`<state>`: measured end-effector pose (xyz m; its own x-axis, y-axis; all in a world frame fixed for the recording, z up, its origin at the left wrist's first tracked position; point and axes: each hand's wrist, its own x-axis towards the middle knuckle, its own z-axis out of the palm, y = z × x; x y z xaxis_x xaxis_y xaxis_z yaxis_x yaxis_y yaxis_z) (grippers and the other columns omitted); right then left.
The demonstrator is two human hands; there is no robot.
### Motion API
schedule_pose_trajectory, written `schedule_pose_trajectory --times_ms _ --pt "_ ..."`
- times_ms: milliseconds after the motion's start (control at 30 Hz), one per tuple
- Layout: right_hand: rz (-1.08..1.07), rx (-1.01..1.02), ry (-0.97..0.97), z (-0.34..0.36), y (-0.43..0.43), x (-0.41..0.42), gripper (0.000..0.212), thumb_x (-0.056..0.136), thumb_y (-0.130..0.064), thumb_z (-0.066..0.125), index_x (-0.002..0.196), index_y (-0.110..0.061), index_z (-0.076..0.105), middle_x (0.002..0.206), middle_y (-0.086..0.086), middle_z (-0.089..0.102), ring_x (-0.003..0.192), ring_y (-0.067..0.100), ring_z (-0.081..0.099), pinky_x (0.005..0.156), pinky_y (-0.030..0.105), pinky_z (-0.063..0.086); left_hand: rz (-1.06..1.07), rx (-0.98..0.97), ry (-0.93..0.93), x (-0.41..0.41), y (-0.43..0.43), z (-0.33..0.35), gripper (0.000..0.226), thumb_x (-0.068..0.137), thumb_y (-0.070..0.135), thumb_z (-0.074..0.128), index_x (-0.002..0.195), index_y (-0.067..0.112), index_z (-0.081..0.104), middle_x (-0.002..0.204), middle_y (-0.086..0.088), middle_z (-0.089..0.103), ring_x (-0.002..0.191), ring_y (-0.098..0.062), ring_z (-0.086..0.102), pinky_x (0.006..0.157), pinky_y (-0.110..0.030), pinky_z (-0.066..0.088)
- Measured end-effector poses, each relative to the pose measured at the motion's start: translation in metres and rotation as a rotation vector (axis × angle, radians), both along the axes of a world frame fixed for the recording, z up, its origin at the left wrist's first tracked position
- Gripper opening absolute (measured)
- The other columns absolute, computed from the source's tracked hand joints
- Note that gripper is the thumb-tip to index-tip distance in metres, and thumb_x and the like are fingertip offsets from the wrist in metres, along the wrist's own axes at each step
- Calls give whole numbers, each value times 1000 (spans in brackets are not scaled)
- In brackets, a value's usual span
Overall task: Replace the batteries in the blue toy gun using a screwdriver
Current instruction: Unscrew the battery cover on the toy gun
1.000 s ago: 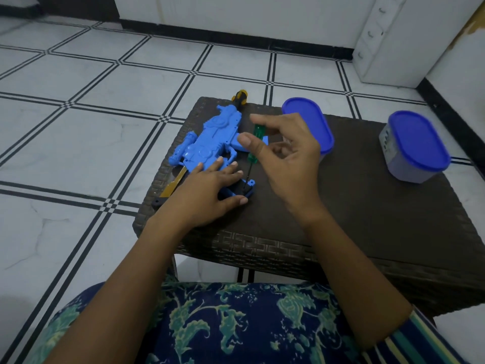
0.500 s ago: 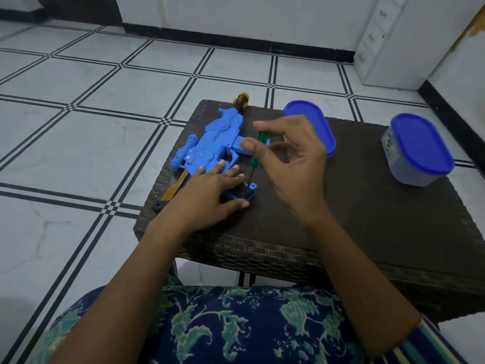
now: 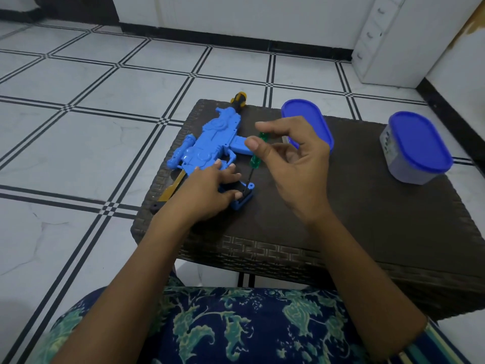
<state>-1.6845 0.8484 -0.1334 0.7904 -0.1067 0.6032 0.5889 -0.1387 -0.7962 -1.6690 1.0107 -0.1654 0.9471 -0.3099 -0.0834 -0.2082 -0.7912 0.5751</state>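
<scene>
The blue toy gun (image 3: 210,143) lies flat on the dark wicker table (image 3: 354,219), toward its far left corner. My left hand (image 3: 207,190) presses down on the gun's grip, fingers spread flat, hiding most of it. My right hand (image 3: 291,164) pinches the green handle of a small screwdriver (image 3: 258,151) between thumb and fingertips. The screwdriver stands nearly upright, and its thin shaft reaches down to the blue end of the grip (image 3: 245,197) beside my left fingertips.
A second screwdriver with a black and yellow handle (image 3: 238,99) lies behind the gun at the table's far edge. A blue-lidded tub (image 3: 307,122) sits behind my right hand; another blue-lidded tub (image 3: 417,148) stands far right. A yellow piece (image 3: 173,186) pokes out at the left edge.
My right hand's fingers have shifted slightly on the green handle while the screwdriver stays on the grip's end. My left hand keeps its place on the gun.
</scene>
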Motion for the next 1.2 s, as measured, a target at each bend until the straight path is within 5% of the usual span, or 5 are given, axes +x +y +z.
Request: schedule_pose_trajectory --times_ms 267,467,667,867,1200 --pt "73 15 64 -1 -6 0 22 91 1 62 111 -2 67 106 14 71 102 22 68 83 26 55 43 -51 48 5 1 -4 51 84 28 71 133 30 55 152 5 37 146 -10 17 119 -41 20" --pt "4 -9 -8 2 -1 0 20 81 -9 77 101 -6 73 96 11 68 91 25 66 69 26 56 36 -126 29 4 4 -3 48 84 23 72 130 25 59 147 10 44 145 -4 19 119 -38 19" --pt "59 -27 74 1 -6 -2 21 91 -4 61 110 -1 69 103 10 72 102 19 68 87 37 56 51 -147 42 8 6 -6 47 79 23 76 124 31 63 141 14 50 141 1 24 117 -38 24" --pt "10 -48 -3 3 -3 -2 18 82 -13 77 99 -10 73 96 4 65 92 23 65 71 33 56 57 -163 46 10 6 -7 47 78 23 76 123 30 64 141 14 50 141 1 24 118 -37 23" --pt "59 -59 24 1 -2 -3 19 86 -13 72 105 -10 71 106 5 66 106 22 63 80 41 58 63 -135 33 11 6 -8 47 78 25 76 123 32 63 142 14 49 142 -1 24 117 -40 25"
